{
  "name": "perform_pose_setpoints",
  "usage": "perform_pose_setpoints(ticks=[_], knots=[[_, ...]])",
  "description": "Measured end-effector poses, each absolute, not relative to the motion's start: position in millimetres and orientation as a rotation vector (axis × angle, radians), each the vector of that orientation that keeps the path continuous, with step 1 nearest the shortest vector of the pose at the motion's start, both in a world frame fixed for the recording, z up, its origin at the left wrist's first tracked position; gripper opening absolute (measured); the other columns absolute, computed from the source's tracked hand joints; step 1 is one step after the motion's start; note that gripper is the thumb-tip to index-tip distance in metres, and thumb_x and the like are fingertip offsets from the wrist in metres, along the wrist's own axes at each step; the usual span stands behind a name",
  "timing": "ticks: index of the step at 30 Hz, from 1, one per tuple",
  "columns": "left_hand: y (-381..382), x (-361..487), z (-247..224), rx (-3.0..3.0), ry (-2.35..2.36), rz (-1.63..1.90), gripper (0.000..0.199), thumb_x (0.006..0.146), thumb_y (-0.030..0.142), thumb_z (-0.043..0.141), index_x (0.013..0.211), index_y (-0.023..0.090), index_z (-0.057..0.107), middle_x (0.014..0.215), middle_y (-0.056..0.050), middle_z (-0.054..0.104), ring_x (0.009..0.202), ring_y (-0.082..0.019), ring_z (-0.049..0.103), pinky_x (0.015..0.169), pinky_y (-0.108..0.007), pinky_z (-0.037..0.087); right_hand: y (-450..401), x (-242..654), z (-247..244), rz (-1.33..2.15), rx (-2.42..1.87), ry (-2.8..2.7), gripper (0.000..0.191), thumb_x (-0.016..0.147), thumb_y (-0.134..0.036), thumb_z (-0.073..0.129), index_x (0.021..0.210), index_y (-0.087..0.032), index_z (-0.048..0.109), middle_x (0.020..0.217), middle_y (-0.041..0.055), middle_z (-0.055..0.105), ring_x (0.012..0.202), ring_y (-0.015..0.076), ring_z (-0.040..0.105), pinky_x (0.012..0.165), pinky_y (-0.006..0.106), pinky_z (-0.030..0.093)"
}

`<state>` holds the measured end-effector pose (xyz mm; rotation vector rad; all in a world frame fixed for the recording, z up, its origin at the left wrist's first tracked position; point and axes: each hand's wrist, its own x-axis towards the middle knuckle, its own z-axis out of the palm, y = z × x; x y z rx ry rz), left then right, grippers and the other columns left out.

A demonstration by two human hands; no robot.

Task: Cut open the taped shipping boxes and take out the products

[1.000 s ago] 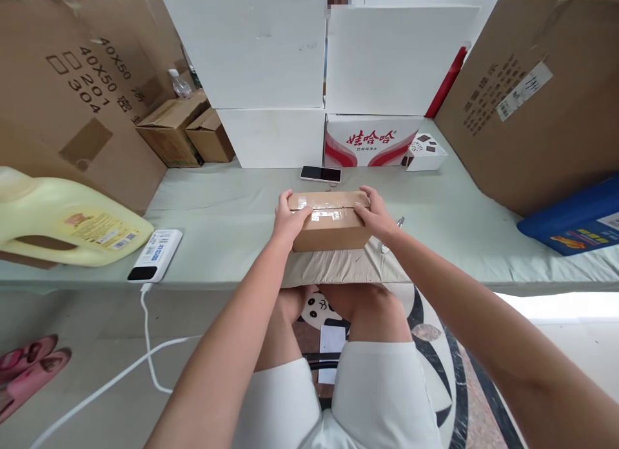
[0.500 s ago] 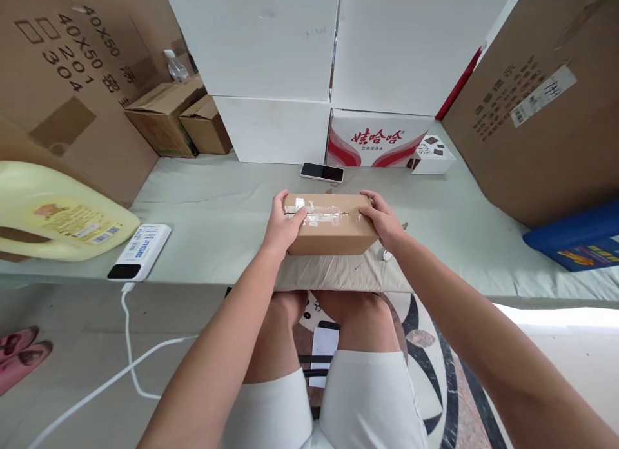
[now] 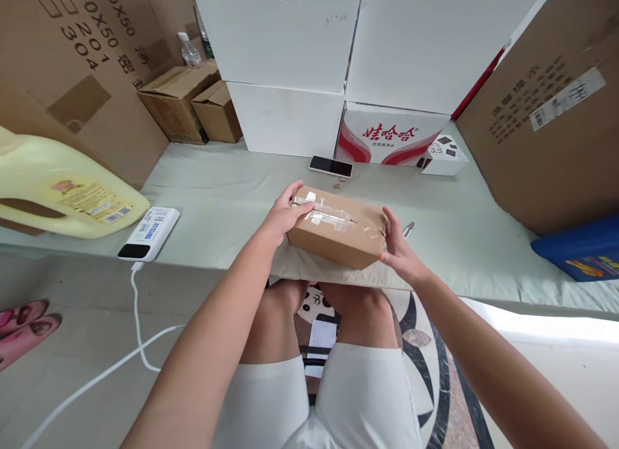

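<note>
A small brown cardboard box [image 3: 338,228] with clear tape along its top sits at the front of the cloth-covered table, turned at an angle. My left hand [image 3: 286,214] grips its left end, thumb on the taped top and fingers around the far corner. At the right end, my right hand [image 3: 399,248] holds the box with fingers on the far corner and thumb low on the side. Just beyond my right hand lies a small metallic object [image 3: 409,229], partly hidden. Behind the box is a phone [image 3: 331,166] with a dark screen.
A yellow jug [image 3: 72,184] and a white power bank [image 3: 149,233] with a cable are on the left. White boxes [image 3: 290,119] and a red-and-white carton [image 3: 387,136] line the back. A large carton [image 3: 541,113] and a blue container [image 3: 580,246] stand right.
The box has turned, its right end now nearer me and its left end farther away. My right hand has shifted from the top to the right end. The view has shifted slightly.
</note>
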<state>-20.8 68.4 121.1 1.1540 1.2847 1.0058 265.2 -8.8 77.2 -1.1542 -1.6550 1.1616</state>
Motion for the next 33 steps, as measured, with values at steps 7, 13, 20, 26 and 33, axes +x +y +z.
perform_pose_setpoints(ticks=[7,13,20,26,33], knots=[[72.6,-21.5,115.9,1.189,1.259,0.989,0.066,0.080,0.029,0.077,0.144,0.034,0.058,0.151,-0.006,0.059,0.131,-0.027,0.063,0.118,-0.044,0.047,-17.0,260.4,61.6,0.899,-1.348,-1.791,0.117,0.063,-0.056,0.088,0.156,-0.029,0.023,0.165,0.0156,0.026,0.156,0.0389,0.028,0.129,0.061,0.025],[76.2,-21.2,115.5,1.206,1.267,0.982,0.068,0.081,0.031,0.078,0.145,0.032,0.057,0.146,-0.007,0.063,0.127,-0.026,0.065,0.116,-0.043,0.049,-9.3,257.4,59.5,0.879,-1.327,-1.744,0.102,0.060,-0.053,0.086,0.145,-0.027,0.035,0.152,0.0158,0.040,0.146,0.0378,0.040,0.125,0.060,0.032],[73.9,-15.0,121.0,1.244,1.445,1.097,0.074,0.075,0.037,0.082,0.144,0.024,0.058,0.146,-0.015,0.061,0.124,-0.030,0.066,0.111,-0.045,0.051,-16.3,243.6,64.8,0.844,-1.339,-1.671,0.101,0.060,-0.051,0.085,0.145,-0.025,0.037,0.154,0.0161,0.039,0.145,0.0370,0.040,0.123,0.059,0.035],[37.3,-21.3,88.3,1.113,1.197,1.242,0.067,0.074,0.049,0.075,0.134,0.022,0.061,0.142,-0.010,0.067,0.134,-0.030,0.061,0.115,-0.041,0.048,-47.8,238.0,56.4,0.799,-1.352,-1.635,0.099,0.063,-0.048,0.084,0.148,-0.028,0.038,0.157,0.0153,0.036,0.147,0.0360,0.039,0.120,0.057,0.041],[17.4,-35.6,57.6,1.230,1.038,1.172,0.089,0.077,0.075,0.069,0.149,0.025,0.049,0.155,-0.013,0.057,0.147,-0.031,0.051,0.121,-0.043,0.042,-49.4,245.9,52.6,0.881,-1.331,-1.610,0.105,0.062,-0.047,0.085,0.152,-0.031,0.032,0.163,0.0151,0.028,0.151,0.0384,0.033,0.116,0.061,0.043]])
